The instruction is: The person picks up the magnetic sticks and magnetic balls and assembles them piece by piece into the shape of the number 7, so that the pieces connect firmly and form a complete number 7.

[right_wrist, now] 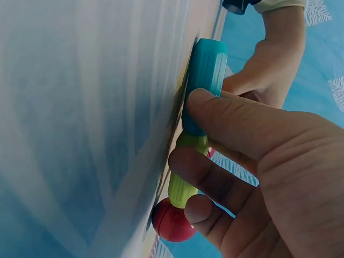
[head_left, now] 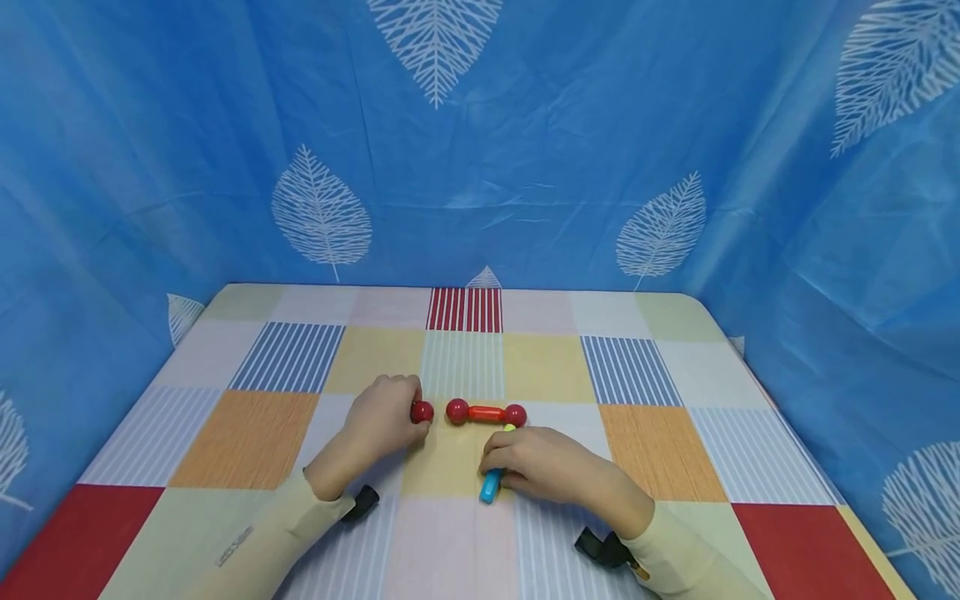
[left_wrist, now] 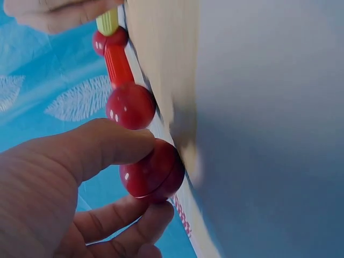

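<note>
My left hand (head_left: 384, 414) pinches a glossy red ball (left_wrist: 153, 171) between thumb and fingers, low over the cloth. To its right lies an orange-red rod (head_left: 487, 413) with a red ball (head_left: 457, 411) at its left end and another red ball (head_left: 515, 415) at its right end. A narrow gap parts the held ball from the left-end one. My right hand (head_left: 551, 467) grips a blue rod (right_wrist: 208, 59) in line with a yellow-green rod (right_wrist: 181, 191). The yellow-green tip meets the right-end ball; fingers partly cover both rods.
A patchwork-patterned cloth (head_left: 465, 533) covers the table. Blue curtains (head_left: 525, 150) with white leaf prints stand behind and at both sides. A black strap (head_left: 362, 504) hangs at the left wrist, another black strap (head_left: 603, 548) at the right.
</note>
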### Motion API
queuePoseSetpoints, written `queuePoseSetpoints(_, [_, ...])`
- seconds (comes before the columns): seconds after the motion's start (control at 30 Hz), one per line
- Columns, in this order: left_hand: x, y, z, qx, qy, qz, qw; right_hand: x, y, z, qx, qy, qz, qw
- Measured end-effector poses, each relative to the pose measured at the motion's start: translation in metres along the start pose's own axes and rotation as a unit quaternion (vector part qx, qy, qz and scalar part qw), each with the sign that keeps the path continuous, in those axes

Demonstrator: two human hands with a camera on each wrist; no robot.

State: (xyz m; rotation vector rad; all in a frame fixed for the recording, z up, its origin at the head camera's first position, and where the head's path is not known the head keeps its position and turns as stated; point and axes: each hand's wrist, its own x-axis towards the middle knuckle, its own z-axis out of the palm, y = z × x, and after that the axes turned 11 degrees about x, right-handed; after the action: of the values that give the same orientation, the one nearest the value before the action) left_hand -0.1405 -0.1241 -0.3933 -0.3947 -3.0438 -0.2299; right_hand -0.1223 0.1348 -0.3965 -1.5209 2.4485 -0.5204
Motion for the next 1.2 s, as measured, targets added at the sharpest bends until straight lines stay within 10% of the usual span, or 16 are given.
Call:
queuePoseSetpoints(0.63, [-0.04,0.035,-0.007,-0.023,-0.078,0.126,0.9886,0.002,-0.001,-0.001,-0.004,-0.002,0.001,1.0])
queuePoseSetpoints(1.2, [-0.057,0.056,-0.011,0.002,-0.133,0.146,0.9804,0.003,-0.002,-0.004,0.011,0.002,0.005,0.9999])
